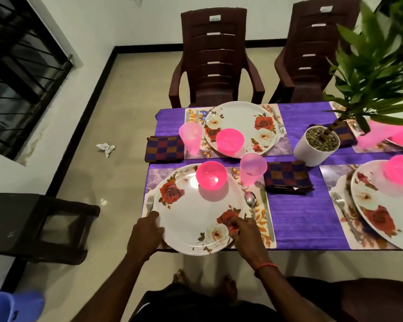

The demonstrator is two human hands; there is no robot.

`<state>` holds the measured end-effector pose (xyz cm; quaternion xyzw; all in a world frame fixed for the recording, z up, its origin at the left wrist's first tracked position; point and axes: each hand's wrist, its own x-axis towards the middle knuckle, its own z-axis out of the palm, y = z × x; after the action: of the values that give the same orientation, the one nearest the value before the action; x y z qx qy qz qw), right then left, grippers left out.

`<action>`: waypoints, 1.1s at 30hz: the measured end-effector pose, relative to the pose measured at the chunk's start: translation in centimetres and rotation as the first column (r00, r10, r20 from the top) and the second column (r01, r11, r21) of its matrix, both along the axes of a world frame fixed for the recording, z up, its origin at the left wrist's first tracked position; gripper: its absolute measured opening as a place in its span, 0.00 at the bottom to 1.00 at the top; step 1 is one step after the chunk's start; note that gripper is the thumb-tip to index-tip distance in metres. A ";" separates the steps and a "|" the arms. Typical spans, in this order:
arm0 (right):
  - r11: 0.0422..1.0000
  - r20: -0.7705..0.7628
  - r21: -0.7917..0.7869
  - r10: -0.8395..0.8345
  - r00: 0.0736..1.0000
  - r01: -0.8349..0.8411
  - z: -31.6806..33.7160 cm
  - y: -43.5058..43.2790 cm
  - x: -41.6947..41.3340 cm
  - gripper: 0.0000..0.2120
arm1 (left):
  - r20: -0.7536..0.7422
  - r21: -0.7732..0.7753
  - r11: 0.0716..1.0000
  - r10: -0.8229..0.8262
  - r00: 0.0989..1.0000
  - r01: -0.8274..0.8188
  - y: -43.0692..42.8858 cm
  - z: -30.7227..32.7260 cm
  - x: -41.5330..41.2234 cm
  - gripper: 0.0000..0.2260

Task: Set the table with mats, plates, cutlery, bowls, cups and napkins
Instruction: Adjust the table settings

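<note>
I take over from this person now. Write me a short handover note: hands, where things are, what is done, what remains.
Left hand and right hand both hold the rim of the near plate, which overhangs the table edge.
Pink bowl stands on it; fork left; spoon, knife, cup, napkin right.
Done: this and the far setting look complete.
Left: centre the near plate on its mat; check the settings at right, cut off here.
</note>
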<state>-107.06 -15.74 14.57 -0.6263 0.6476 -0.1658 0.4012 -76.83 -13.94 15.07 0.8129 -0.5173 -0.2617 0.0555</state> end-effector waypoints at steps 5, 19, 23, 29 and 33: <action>1.000 -0.009 -0.012 0.022 1.000 -0.022 -0.4 0.0 0.2 0.16 | -0.037 -0.037 0.999 0.029 0.999 -0.030 0.1 -0.1 0.3 0.15; 0.993 -0.368 -0.114 -0.009 0.930 -0.036 -2.5 -0.8 -5.0 0.18 | 0.039 -0.134 0.987 0.099 0.994 -0.093 0.1 -1.5 3.5 0.10; 0.990 -0.358 -0.126 0.012 0.934 -0.060 -2.5 -1.0 -5.1 0.16 | 0.084 -0.125 0.990 0.082 0.993 -0.071 0.0 -2.3 3.4 0.07; 0.989 -0.321 -0.141 -0.014 0.947 -0.033 -2.2 -2.2 -4.8 0.13 | 0.061 -0.137 0.986 0.107 0.992 -0.098 -0.4 -3.0 3.9 0.08; 0.989 -0.324 -0.148 -0.050 0.945 0.002 -2.6 -2.3 -4.9 0.10 | 0.065 -0.148 0.983 0.117 0.991 -0.107 -0.8 -3.5 4.3 0.07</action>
<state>-111.93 -18.07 11.99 -0.6642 0.6994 -0.1118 0.2392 -72.54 -14.76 11.58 0.8436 -0.4900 -0.1903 0.1096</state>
